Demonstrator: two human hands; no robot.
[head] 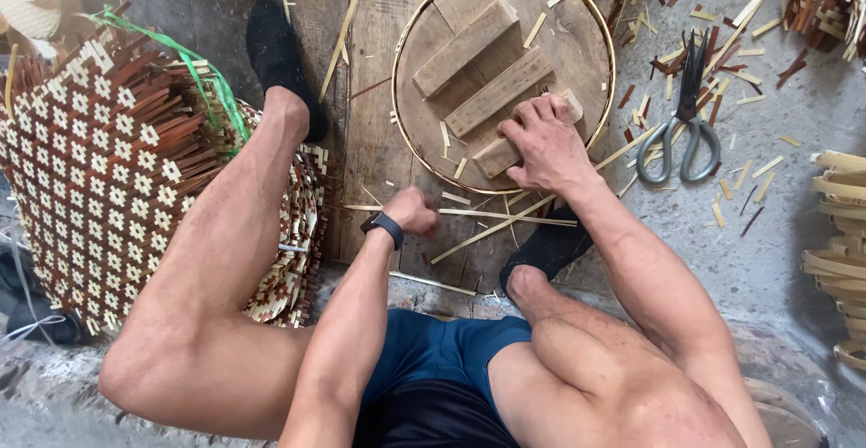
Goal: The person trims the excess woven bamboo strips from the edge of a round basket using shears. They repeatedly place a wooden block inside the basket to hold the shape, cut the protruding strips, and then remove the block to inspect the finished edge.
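Observation:
A round wooden form (577, 42) ringed by a thin bamboo hoop lies on floor planks in front of me, with three wooden blocks (465, 46) on top. My right hand (544, 146) presses flat on the nearest block (494, 157) at the form's lower edge. Just below the rim, my left hand (410, 211) is closed on thin bamboo strips (505, 218) that cross the planks. A black band sits on that wrist. My bare knees and black socks frame the work.
A stack of woven brown-and-white bamboo mats (108, 168) tied with green string lies at left. Grey-handled scissors (681, 128) rest on the concrete at right among bamboo offcuts. Coiled bamboo hoops (839, 231) sit at the right edge.

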